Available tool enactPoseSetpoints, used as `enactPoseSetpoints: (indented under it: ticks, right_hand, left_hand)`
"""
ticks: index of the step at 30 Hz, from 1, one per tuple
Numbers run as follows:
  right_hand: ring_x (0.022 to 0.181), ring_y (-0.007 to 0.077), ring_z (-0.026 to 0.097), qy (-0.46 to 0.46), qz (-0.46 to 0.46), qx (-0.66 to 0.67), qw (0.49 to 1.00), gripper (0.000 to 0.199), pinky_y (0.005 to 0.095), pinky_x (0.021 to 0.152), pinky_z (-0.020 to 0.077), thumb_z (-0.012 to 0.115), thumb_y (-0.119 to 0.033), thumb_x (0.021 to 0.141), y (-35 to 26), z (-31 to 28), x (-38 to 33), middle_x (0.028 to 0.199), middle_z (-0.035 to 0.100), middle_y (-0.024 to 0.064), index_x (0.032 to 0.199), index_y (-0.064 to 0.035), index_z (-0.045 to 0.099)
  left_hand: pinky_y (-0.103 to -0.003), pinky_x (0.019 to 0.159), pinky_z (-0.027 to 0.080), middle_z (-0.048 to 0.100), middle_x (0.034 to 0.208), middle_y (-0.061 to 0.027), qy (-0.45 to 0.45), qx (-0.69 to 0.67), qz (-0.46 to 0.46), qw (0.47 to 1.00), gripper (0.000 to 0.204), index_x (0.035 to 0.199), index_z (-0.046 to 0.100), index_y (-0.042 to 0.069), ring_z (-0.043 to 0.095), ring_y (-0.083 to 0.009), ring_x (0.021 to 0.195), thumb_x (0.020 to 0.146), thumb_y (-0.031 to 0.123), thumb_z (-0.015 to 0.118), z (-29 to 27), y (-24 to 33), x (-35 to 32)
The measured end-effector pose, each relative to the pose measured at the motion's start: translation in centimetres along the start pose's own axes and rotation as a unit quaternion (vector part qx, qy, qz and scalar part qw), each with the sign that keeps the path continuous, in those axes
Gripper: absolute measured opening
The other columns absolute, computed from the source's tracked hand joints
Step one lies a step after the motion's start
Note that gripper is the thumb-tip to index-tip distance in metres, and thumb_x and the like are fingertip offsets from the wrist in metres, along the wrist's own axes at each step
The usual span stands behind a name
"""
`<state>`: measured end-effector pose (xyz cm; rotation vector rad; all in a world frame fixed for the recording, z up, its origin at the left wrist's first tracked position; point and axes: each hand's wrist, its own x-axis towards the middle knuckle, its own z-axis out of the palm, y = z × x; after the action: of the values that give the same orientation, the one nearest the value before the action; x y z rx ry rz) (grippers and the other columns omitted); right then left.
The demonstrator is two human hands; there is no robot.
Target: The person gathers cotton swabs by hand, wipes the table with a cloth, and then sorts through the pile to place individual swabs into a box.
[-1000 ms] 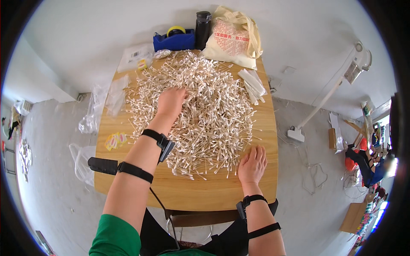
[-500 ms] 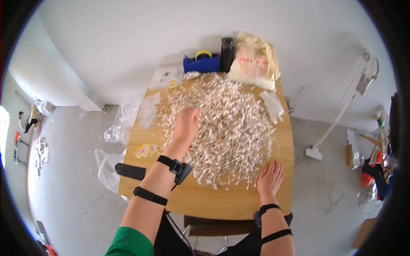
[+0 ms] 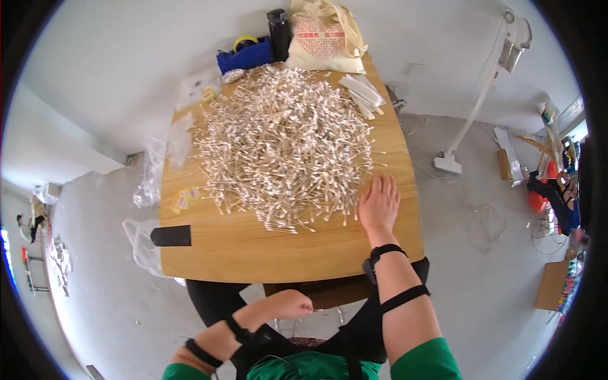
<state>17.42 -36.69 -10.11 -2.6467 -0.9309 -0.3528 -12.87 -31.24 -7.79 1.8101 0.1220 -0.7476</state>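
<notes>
A broad heap of cotton swabs [image 3: 285, 145] covers most of the wooden table [image 3: 291, 258], with loose ones sticking out round its edge. My right hand [image 3: 380, 202] lies on the tabletop at the heap's near right edge, fingers stretched out and holding nothing. Off the table's front edge, above my lap, my left hand [image 3: 292, 304] is closed with its fingers curled in; whatever it holds, if anything, is hidden. Black straps circle both forearms.
Along the back stand a blue tape dispenser [image 3: 246, 58], a black bottle [image 3: 278, 35] and a cream cloth bag [image 3: 326, 38]. Flat white packets [image 3: 363, 95] lie at the right. Yellow labels [image 3: 185, 199] and a black strip-like object [image 3: 171, 236] are at the left. A stick vacuum [image 3: 475, 107] leans by the wall.
My left hand has pulled back from over the heap to my lap, staying closed. The right hand stays flat by the heap. The whole view has shifted, so the table sits further up and left.
</notes>
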Motion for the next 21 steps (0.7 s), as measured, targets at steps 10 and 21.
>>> enactPoseSetpoints:
  ticks: [10, 21]
  right_hand:
    - [0.136, 0.0331, 0.038, -0.038, 0.017, -0.024, 0.999, 0.035, 0.0449, 0.111, 0.0309, 0.052, -0.02, 0.092, 0.3, 0.0, -0.2, 0.139, 0.048, 0.016, 0.122, -0.0037, 0.053]
    - [0.134, 0.0332, 0.039, -0.01, 0.007, -0.004, 1.0, 0.033, 0.0451, 0.111, 0.0308, 0.052, -0.019, 0.092, 0.6, 0.1, -0.3, 0.136, 0.049, 0.0158, 0.122, -0.004, 0.054]
  left_hand:
    - [-0.049, 0.084, 0.052, 0.066, 0.108, -0.0183, 0.303, 0.249, -0.081, 0.916, 0.032, 0.114, 0.064, 0.007, 0.061, -0.0356, 0.106, 0.091, 0.027, 0.061, 5.3, -4.4, 3.6]
    - [-0.06, 0.116, 0.018, 0.016, 0.16, -0.0141, 0.411, 0.391, -0.062, 0.821, 0.077, 0.148, 0.039, 0.022, 0.015, -0.0401, 0.146, 0.077, 0.007, 0.064, -12.7, 3.1, 1.8]
